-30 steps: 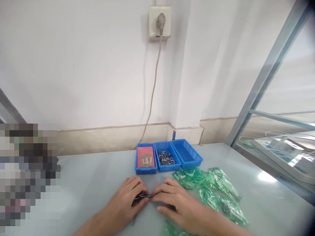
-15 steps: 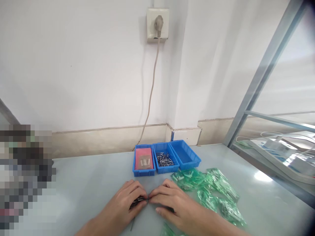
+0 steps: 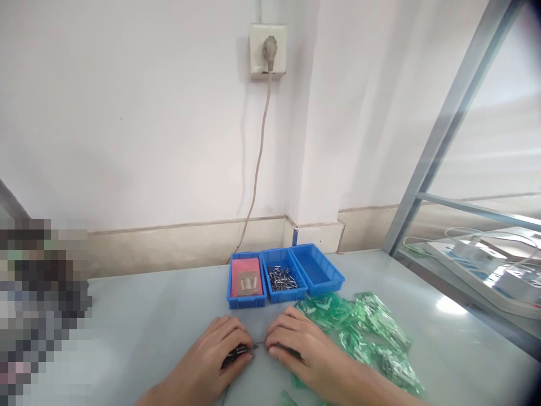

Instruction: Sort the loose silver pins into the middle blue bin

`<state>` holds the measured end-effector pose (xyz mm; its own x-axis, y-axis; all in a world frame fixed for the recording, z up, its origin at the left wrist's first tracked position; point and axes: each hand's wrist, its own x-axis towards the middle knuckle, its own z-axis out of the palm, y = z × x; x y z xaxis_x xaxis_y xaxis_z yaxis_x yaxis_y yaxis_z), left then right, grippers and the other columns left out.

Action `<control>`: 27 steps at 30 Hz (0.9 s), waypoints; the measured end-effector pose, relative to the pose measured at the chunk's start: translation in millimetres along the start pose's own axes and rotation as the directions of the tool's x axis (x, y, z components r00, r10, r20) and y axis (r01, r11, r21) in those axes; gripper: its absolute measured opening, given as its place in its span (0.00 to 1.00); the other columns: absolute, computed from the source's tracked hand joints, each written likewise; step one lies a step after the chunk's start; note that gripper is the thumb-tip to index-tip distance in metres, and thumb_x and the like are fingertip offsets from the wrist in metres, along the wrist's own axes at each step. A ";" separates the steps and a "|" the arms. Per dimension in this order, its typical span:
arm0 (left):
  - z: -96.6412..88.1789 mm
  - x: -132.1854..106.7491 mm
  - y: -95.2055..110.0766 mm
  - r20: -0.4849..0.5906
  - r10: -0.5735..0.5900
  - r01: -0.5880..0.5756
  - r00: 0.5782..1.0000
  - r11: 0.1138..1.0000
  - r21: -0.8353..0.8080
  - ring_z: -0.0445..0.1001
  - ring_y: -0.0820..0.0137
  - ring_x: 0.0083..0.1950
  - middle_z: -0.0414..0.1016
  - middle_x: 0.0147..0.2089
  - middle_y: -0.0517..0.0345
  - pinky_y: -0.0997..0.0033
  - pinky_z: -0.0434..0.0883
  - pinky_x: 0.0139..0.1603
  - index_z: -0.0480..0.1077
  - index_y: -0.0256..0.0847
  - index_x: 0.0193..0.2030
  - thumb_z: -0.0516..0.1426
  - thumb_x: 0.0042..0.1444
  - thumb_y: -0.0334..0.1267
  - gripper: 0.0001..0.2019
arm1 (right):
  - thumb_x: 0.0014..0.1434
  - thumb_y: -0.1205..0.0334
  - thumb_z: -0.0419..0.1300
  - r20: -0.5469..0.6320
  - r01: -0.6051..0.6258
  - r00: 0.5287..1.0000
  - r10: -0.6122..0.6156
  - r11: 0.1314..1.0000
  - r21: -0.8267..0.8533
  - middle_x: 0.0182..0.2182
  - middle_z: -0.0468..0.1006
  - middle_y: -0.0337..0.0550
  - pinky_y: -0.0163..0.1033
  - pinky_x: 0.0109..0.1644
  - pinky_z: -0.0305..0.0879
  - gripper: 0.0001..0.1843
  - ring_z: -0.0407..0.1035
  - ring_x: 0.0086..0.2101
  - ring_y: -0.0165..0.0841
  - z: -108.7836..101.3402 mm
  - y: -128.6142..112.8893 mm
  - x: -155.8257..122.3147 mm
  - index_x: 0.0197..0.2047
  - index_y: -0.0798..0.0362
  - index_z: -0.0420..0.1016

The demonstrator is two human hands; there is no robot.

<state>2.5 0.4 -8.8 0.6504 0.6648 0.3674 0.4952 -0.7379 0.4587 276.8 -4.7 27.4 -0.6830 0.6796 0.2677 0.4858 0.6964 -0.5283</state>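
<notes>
My left hand (image 3: 220,352) is closed around a bunch of small dark metal pieces (image 3: 235,354), whose ends show between its fingers and thumb. My right hand (image 3: 298,349) is pinched shut on one end of a thin metal rod (image 3: 261,343) that points across the small gap toward the left fingertips. Under the left palm, a thin dark stick (image 3: 225,395) pokes out over the table. Beyond both hands stands a blue bin (image 3: 291,295) of loose short metal pins (image 3: 282,278).
Left of the pin bin, another blue bin (image 3: 247,303) holds a pink sheet (image 3: 245,265) with a small clear packet. A third blue bin (image 3: 318,269) stands at the right. Green plastic packets (image 3: 359,321) lie beside my right forearm. A metal frame (image 3: 439,124) rises at the right edge of the table (image 3: 160,304).
My right hand has drawn slightly away to the right, widening the gap between the hands and exposing the thin rod. The left hand keeps its hold. The view has tilted a little.
</notes>
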 end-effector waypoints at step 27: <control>-10.4 4.6 8.9 0.051 0.024 -0.030 0.998 0.994 0.104 0.76 0.64 0.48 0.78 0.50 0.57 0.64 0.71 0.53 0.73 0.46 0.50 0.60 0.72 0.34 0.04 | 0.72 0.71 0.64 -0.047 -0.215 0.976 0.211 0.973 -0.086 0.43 0.79 0.39 0.43 0.52 0.66 0.07 0.72 0.46 0.39 -0.5 15.3 1.4 0.42 0.50 0.74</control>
<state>3.9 -1.9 5.4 0.6908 0.6399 0.3366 0.5331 -0.7653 0.3607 283.6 7.1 20.1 -0.5384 0.8215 0.1875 0.6664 0.5513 -0.5019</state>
